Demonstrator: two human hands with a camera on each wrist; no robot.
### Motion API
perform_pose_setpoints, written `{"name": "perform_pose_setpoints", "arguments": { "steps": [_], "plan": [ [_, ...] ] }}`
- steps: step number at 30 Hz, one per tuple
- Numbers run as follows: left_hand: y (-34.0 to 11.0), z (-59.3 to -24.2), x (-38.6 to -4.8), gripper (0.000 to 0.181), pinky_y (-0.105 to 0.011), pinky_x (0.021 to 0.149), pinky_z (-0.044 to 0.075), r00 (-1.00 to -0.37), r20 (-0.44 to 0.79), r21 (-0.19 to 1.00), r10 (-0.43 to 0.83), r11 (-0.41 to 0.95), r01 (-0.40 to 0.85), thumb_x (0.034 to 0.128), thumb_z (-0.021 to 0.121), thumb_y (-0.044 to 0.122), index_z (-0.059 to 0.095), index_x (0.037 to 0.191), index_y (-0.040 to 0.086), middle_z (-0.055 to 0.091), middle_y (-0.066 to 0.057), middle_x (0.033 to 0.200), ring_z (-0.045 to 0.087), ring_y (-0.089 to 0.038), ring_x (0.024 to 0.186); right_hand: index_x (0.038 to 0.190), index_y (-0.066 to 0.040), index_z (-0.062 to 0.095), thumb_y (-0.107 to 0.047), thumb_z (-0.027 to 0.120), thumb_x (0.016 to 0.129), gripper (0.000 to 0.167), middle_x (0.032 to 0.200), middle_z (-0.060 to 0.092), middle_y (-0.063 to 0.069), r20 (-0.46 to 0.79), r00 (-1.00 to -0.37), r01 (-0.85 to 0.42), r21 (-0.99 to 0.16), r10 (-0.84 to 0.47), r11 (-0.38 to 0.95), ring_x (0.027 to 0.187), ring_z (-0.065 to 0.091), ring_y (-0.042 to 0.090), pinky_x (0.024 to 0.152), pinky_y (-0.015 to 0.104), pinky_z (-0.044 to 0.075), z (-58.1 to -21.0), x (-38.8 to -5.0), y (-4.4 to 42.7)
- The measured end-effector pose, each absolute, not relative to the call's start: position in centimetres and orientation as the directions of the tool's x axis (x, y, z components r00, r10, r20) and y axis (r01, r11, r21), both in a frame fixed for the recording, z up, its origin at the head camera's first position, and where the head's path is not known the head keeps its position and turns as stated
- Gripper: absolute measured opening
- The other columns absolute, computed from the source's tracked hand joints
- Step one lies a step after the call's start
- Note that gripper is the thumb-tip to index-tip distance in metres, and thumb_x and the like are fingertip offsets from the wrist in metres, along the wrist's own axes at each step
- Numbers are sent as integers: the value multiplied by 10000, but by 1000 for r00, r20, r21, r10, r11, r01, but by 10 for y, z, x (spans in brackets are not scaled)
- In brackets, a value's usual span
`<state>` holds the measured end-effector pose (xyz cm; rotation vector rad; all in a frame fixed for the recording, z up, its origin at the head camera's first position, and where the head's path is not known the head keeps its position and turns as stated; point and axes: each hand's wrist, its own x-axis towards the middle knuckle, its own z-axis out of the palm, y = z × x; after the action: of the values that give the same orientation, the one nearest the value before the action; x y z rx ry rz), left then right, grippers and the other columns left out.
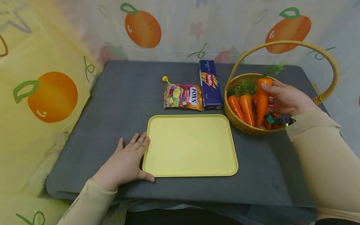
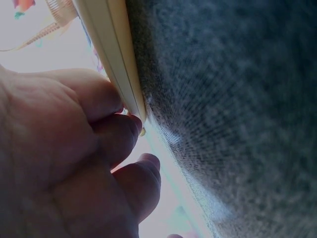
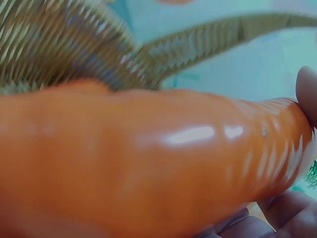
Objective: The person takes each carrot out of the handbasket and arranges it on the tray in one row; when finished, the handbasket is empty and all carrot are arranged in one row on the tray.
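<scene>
My right hand (image 1: pixel 287 98) grips a carrot (image 1: pixel 263 98) near its green-topped end, with the thumb across its front. The carrot points tip down over the wicker basket (image 1: pixel 242 125), and in the right wrist view the same carrot (image 3: pixel 173 148) fills most of the picture. Several other carrots (image 1: pixel 246 107) lie in the basket, some hidden behind my hand. At the left edge of a yellow tray (image 1: pixel 191 147), my left hand (image 1: pixel 125 164) touches the rim with spread, straight fingers. The left wrist view shows fingertips against the tray's side (image 2: pixel 111 54).
A Fox's candy bag (image 1: pixel 182 97) lies behind the tray, with a yellow-wrapped lollipop (image 1: pixel 165 79) at its upper left corner. Beside it is a blue Barilla spaghetti box (image 1: pixel 209 84). The basket's tall handle (image 1: pixel 289 42) arches over the right side. Everything rests on a grey cloth-covered table (image 1: pixel 121 93).
</scene>
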<state>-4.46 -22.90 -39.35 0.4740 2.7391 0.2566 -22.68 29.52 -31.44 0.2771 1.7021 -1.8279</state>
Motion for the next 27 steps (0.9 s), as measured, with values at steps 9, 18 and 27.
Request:
{"name": "perform_pose_setpoints", "arguments": {
  "steps": [9, 18, 27],
  "plan": [
    [-231, -397, -47, 1521, -875, 1233, 118, -879, -315, 224, 357, 929, 296, 637, 851, 888, 273, 1748, 24, 198, -177, 1840, 225, -454, 1690, 1343, -199, 618, -281, 541, 1159, 216, 1153, 695, 43, -352, -830, 466, -864, -433, -191, 1001, 778, 246, 866, 416, 657, -304, -201, 269],
    [-230, -397, -47, 1519, -870, 1238, 119, -878, -317, 218, 360, 928, 302, 634, 833, 902, 278, 1748, 32, 194, -165, 1842, 214, -449, 1694, 1477, -148, 472, -331, 557, 1150, 385, 1220, 684, 80, -263, -813, 400, -901, -520, -169, 1078, 796, 263, 886, 419, 680, -306, -169, 200],
    [-229, -396, -47, 1512, -872, 1237, 109, -877, -333, 234, 347, 931, 279, 638, 874, 868, 282, 1746, 26, 189, -164, 1843, 200, -451, 1697, 1648, -115, 368, -354, 507, 1171, 551, 1315, 645, 76, -354, -779, 483, -865, -517, -136, 1049, 805, 220, 923, 405, 675, -331, -151, 122]
  ]
}}
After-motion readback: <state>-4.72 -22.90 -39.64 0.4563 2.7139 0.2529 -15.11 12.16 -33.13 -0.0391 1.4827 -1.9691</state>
